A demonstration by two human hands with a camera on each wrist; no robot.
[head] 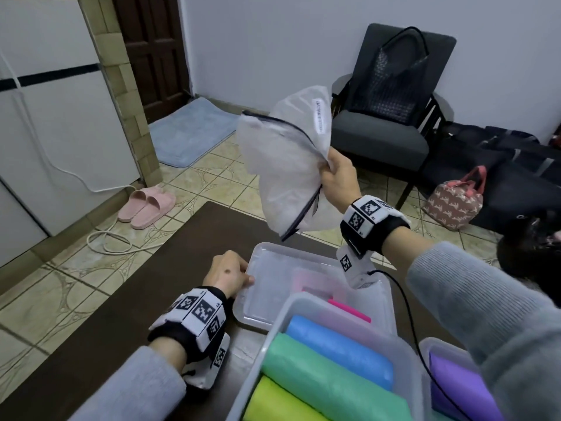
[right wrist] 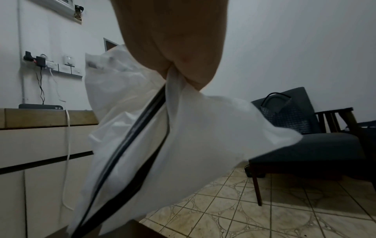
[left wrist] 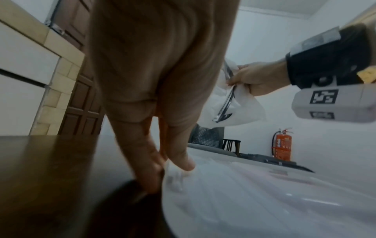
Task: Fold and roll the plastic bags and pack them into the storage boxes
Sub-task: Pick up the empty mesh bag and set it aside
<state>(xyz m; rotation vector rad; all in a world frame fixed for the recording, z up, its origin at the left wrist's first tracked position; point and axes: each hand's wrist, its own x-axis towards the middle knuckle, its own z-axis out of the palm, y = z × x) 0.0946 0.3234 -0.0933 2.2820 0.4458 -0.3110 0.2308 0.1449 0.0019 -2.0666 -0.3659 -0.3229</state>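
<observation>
Pinched by one bunched edge in the right hand (head: 338, 177), the white zip bag (head: 282, 165) hangs above the far edge of the tabletop (head: 151, 284) while the left hand (head: 226, 276) grips a corner of the clear lid (head: 267, 299) (thumb on top), so it could slip or land crumpled, spoiling the fold.

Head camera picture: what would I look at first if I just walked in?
Probably the big white zip bag, held up in the air by the right hand, mid-picture. Next, the bright blue, green and yellow-green rolls lined up in the clear storage box nearest the camera. The left hand grips a flat clear lid.
</observation>
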